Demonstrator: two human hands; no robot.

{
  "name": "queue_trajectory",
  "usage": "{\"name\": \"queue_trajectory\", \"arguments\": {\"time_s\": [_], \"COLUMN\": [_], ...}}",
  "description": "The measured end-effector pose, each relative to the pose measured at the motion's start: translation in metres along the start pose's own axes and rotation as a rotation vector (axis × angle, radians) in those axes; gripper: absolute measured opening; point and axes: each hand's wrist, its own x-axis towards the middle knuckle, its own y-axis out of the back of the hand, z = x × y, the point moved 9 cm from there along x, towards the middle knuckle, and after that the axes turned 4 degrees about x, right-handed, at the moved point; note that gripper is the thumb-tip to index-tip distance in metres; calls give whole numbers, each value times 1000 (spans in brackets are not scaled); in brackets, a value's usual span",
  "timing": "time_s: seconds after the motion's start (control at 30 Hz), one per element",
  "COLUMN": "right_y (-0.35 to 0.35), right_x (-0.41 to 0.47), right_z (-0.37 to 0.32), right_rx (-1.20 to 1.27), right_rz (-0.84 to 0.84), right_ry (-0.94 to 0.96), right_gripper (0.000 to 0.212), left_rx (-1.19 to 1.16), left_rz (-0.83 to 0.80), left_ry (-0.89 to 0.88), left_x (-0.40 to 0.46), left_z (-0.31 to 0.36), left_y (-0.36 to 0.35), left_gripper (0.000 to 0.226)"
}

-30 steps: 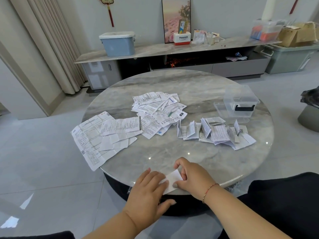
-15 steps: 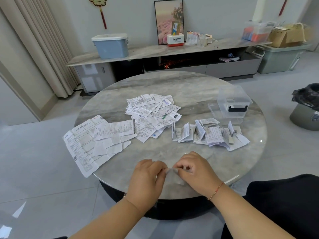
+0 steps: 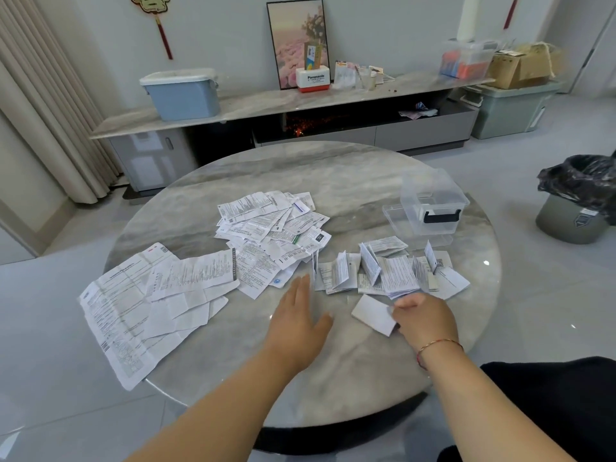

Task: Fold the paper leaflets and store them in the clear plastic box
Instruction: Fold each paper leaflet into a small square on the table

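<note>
- My right hand [image 3: 425,323] is pinching a small folded leaflet [image 3: 372,314] at its near corner, fingers curled round the edge; that grip is keeping the fold shut while the piece hangs low over the table [image 3: 350,175], I judge on its way to the folded ones.
- My left hand [image 3: 296,323] is carrying nothing, fingers straight and together, palm down over bare marble, pointing toward the heap of unfolded leaflets [image 3: 271,225]. I am reading that as a reach for the next sheet.
- The row of folded leaflets [image 3: 386,271] is lying just past my right hand, several standing half open on their creases, so they are likely to spring apart if nudged.
- The clear plastic box [image 3: 433,205] is sitting beyond that row on the right side of the table, with its lid [image 3: 395,215] apparently lying flat against its left side. I am seeing no paper in it, so the storing seems not yet begun.
- The big unfolded sheets [image 3: 140,301] are lying on the left and overhanging the table's rim; a careless sweep of the left arm could drag them to the floor.
- Open room: the bare marble between and in front of my hands is giving a clear folding area, and the far half of the table is also free.
- The way to the box is crossing over the folded row, so I am judging a lift over it is safer than a slide.
</note>
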Motion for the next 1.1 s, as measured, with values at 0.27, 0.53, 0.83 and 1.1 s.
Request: {"name": "queue_trajectory", "arguments": {"time_s": [0.27,0.53,0.83,1.1], "right_y": [7,14,-23,-69], "right_x": [38,35,-44,-49], "right_z": [0,2,-57,-46], "right_rx": [135,-23,-8,-81], "right_rz": [100,213,216,-26], "right_ry": [-79,-50,449,539], "right_gripper": [7,10,23,38], "left_rx": [456,437,219,383], "left_rz": [-185,-207,413,214], "left_ry": [-144,-196,-171,151], "left_x": [44,69,65,105], "left_z": [36,47,8,-36], "left_y": [-43,-48,38,61], "left_gripper": [71,69,37,17]}}
